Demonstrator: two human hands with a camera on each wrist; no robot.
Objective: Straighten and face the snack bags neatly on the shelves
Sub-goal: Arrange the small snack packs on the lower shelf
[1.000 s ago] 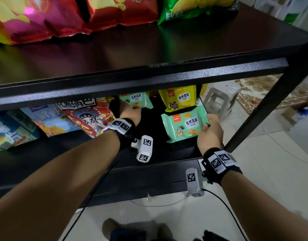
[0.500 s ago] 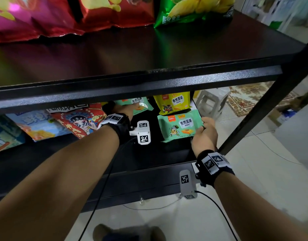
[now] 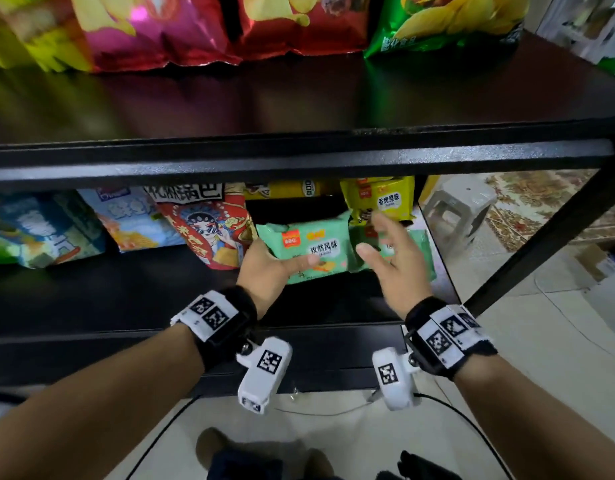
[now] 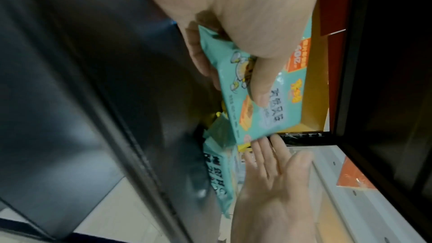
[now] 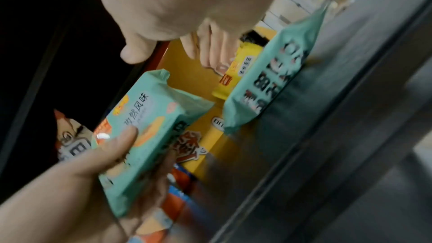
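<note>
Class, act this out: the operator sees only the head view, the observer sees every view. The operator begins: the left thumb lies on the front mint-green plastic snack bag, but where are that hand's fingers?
Observer: In the left wrist view the left hand curls its fingers behind the mint-green plastic snack bag, pinching it against the thumb.
Operator: My right hand hides much of the second mint-green bag. Is it gripped?
Observer: No. In the right wrist view that hand holds nothing; its straight fingers reach past that bag toward a yellow snack bag.
</note>
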